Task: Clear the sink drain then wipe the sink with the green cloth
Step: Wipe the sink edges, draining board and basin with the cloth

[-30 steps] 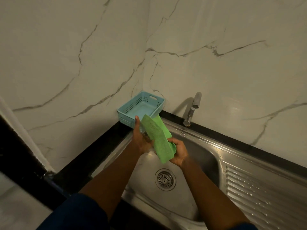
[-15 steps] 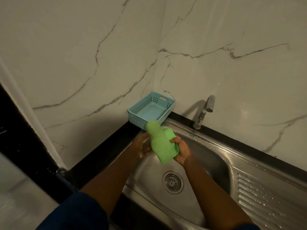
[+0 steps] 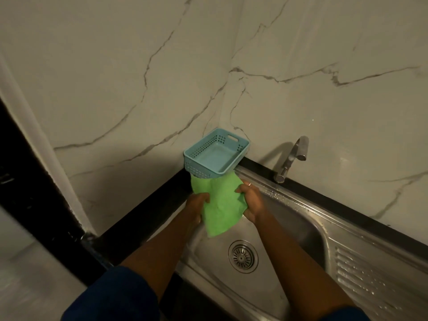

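Note:
The green cloth (image 3: 220, 205) hangs spread between both my hands above the back left corner of the steel sink (image 3: 289, 228). My left hand (image 3: 198, 205) grips its left edge with the thumb on top. My right hand (image 3: 251, 200) grips its right edge; a ring shows on one finger. The cloth's top edge is hidden behind the blue basket. Lower in the basin, the round metal drain strainer (image 3: 242, 256) lies uncovered, and I see no debris on it.
A light blue plastic basket (image 3: 215, 154) sits empty on the black counter corner against the marble wall. A metal tap (image 3: 293, 156) stands behind the sink. The ribbed draining board (image 3: 375, 279) extends to the right, wet with drops.
The cloth has been unfolded from a narrow strip into a wider sheet. My left hand, off the cloth half a second ago, now holds its left edge. The view has shifted left.

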